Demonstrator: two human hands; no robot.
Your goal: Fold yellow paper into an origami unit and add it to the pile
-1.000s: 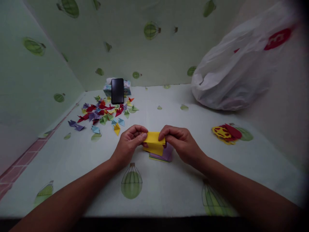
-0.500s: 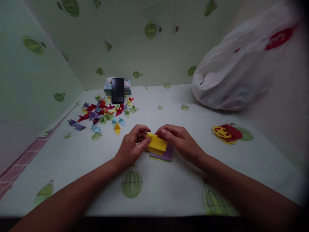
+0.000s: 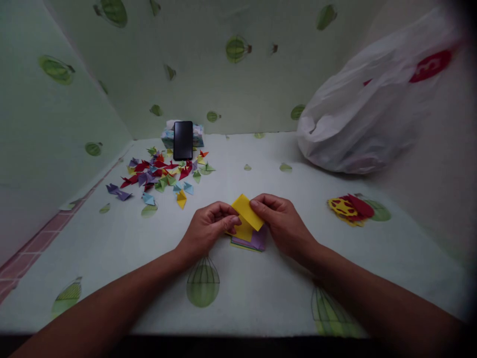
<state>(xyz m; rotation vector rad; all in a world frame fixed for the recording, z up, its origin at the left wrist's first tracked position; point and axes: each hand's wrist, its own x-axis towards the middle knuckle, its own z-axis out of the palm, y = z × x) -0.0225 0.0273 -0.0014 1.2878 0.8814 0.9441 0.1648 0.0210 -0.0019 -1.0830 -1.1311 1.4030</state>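
Note:
A yellow sheet of origami paper (image 3: 246,213), partly folded with one flap lying at a slant, is held between my two hands above the table. My left hand (image 3: 208,226) pinches its left side between thumb and fingers. At the upper right, my right hand (image 3: 279,219) grips the flap with the thumb on top. Beneath it lies a small stack of coloured paper squares (image 3: 259,241), purple uppermost, partly hidden by the yellow sheet.
Many small folded paper figures (image 3: 160,171) lie at the left. Behind them a phone (image 3: 183,140) leans on a tissue pack (image 3: 167,138). Red and yellow cut-out shapes (image 3: 350,209) lie at the right, near a large white plastic bag (image 3: 346,124).
The yellow paper's upper part has turned from a level strip to a slanted flap. My right hand has shifted its grip onto that flap, and my left fingers sit slightly lower.

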